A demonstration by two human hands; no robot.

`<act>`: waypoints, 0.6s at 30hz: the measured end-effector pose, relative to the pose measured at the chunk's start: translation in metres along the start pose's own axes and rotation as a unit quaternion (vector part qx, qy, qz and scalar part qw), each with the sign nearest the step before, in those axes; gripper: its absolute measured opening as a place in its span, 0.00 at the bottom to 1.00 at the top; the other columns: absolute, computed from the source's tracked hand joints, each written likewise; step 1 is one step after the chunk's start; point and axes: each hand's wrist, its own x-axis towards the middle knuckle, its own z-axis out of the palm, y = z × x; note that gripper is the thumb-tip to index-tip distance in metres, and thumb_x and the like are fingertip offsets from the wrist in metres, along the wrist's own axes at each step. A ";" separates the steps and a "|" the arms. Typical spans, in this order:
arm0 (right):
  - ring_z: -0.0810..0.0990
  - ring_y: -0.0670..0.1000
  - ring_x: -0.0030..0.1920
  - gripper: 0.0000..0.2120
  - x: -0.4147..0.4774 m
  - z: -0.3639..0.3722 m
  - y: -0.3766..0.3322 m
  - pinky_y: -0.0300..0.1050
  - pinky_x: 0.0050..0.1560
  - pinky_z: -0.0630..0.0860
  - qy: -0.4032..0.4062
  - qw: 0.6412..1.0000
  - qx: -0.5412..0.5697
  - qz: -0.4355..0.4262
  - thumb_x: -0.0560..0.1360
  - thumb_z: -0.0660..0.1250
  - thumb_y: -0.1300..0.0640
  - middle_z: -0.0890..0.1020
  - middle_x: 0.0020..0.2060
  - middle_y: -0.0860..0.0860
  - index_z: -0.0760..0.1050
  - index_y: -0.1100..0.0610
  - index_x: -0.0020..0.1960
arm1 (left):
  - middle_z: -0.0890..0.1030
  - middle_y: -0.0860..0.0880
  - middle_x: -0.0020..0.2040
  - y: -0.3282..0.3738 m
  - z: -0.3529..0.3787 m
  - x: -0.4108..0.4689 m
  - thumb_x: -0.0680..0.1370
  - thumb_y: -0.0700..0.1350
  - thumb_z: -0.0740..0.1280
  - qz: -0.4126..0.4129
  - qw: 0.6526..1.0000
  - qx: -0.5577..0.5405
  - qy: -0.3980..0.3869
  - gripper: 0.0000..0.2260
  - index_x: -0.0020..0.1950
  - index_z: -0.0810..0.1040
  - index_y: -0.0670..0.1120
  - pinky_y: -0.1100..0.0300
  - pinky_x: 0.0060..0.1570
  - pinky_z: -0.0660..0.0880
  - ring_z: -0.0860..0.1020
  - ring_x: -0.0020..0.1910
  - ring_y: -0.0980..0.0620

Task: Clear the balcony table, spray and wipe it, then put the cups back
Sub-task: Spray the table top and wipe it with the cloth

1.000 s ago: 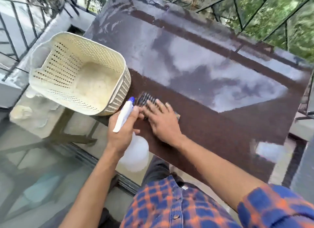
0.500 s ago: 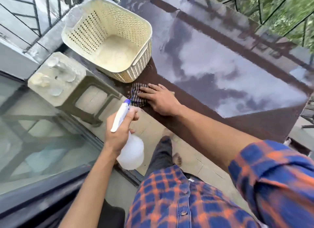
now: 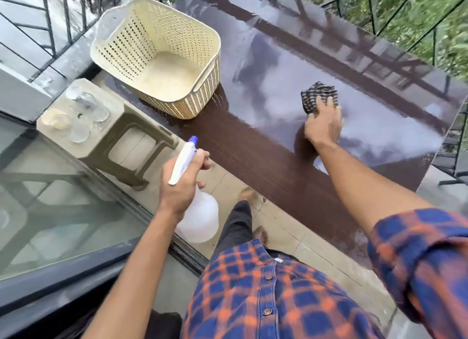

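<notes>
Step 2 of 3, wiping, I'd judge — R hand flat, pressing cloth on table, L hand gripping spray bottle — next needs strokes twd far edge & lifting basket.

The dark brown desk is glossy. A crumpled checked cloth lies near its middle. The white, blue-tipped spray bottle is held off its near edge. Clear cups stand on a stool beside it.

one head-worn wide-angle view, standing at the tabletop's near long edge, looking steeply down and forward, frame tilted. close range: left hand with spray bottle off the near edge, right hand mid-tabletop, far edge at frame top.
</notes>
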 end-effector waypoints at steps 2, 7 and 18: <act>0.60 0.60 0.78 0.26 -0.025 0.007 -0.020 0.59 0.76 0.56 -0.016 0.998 -0.028 -0.048 0.79 0.63 0.51 0.62 0.79 0.53 0.67 0.46 0.76 | 0.83 0.52 0.41 0.002 0.003 0.000 0.78 0.52 0.66 0.001 1.000 0.003 -0.002 0.10 0.49 0.83 0.48 0.63 0.32 0.75 0.82 0.45 0.56; 0.70 0.64 0.71 0.23 -0.121 0.038 -0.043 0.63 0.66 0.69 -0.093 0.926 -0.056 -0.361 0.75 0.68 0.52 0.73 0.73 0.54 0.76 0.49 0.70 | 0.83 0.48 0.43 0.005 0.018 0.002 0.76 0.54 0.66 -0.004 1.000 0.014 -0.021 0.12 0.50 0.83 0.47 0.62 0.32 0.75 0.82 0.45 0.55; 0.68 0.63 0.73 0.22 -0.071 -0.034 0.143 0.63 0.73 0.64 0.048 0.991 0.001 -0.124 0.79 0.59 0.55 0.71 0.74 0.54 0.73 0.48 0.72 | 0.83 0.49 0.42 0.013 0.069 0.004 0.78 0.51 0.66 0.001 0.994 0.047 -0.095 0.11 0.50 0.84 0.45 0.63 0.30 0.74 0.82 0.44 0.59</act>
